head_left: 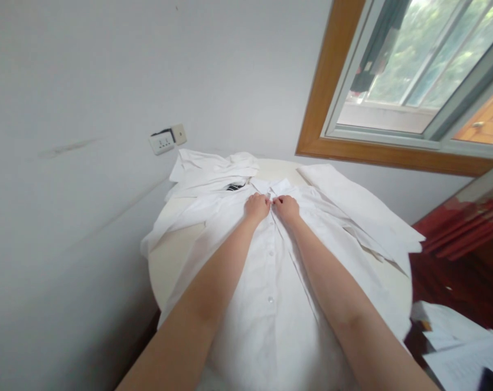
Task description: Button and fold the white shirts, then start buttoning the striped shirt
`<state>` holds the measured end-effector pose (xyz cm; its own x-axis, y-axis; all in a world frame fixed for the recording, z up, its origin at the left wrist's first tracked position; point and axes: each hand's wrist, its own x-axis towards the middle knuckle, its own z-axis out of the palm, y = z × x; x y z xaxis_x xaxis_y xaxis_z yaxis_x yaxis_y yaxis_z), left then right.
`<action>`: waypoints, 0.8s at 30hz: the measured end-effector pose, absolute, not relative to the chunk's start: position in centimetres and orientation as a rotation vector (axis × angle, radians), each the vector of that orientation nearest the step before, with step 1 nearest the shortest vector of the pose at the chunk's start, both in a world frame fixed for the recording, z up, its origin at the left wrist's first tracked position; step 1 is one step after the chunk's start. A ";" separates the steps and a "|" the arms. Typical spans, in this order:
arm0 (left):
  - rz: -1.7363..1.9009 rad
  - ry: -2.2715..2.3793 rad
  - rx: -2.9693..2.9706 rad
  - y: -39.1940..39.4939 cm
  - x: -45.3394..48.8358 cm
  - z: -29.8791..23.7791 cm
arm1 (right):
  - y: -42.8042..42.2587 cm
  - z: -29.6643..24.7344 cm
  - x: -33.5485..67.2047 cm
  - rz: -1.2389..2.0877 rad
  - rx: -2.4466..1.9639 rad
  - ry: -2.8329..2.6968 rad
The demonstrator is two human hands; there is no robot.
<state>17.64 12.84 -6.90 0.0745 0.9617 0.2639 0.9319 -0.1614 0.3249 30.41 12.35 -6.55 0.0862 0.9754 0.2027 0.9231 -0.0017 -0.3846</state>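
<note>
A white button-up shirt lies spread front side up over a round, cream-coloured table, its collar toward the wall and its sleeves out to both sides. Just below the collar, my left hand pinches the left edge of the button placket. Facing it, with only a small gap between, my right hand has its fingers closed on the placket's right edge. Buttons run down the placket toward me. Whether a button sits between my fingertips is too small to tell.
More white cloth lies at the table's far left, beside a small black striped item. A wall socket and a wood-framed window are behind. Papers lie at lower right, near a red curtain.
</note>
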 end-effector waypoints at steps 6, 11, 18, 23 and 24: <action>0.634 1.935 2.289 13.3 17.3 -6.7 | 12.2 -6.6 30.9 0.190 -1.903 -1.898; 0.677 1.940 2.295 13.0 17.4 -7.0 | 11.7 -6.6 30.3 0.090 -1.940 -1.924; 0.708 1.949 2.269 12.8 17.3 -7.1 | 10.9 -6.2 29.6 -0.090 -1.907 -2.050; 0.735 1.951 2.248 12.6 17.3 -7.0 | 11.3 -6.3 29.7 0.006 -1.897 -2.019; 0.738 1.947 2.248 12.6 17.3 -7.0 | 11.4 -6.3 29.8 0.047 -1.898 -2.002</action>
<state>17.32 12.59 -7.00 0.0779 0.9494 0.3042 0.9123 -0.1909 0.3622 29.80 11.44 -6.32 -0.0153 0.9686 0.2480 0.9558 0.0870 -0.2808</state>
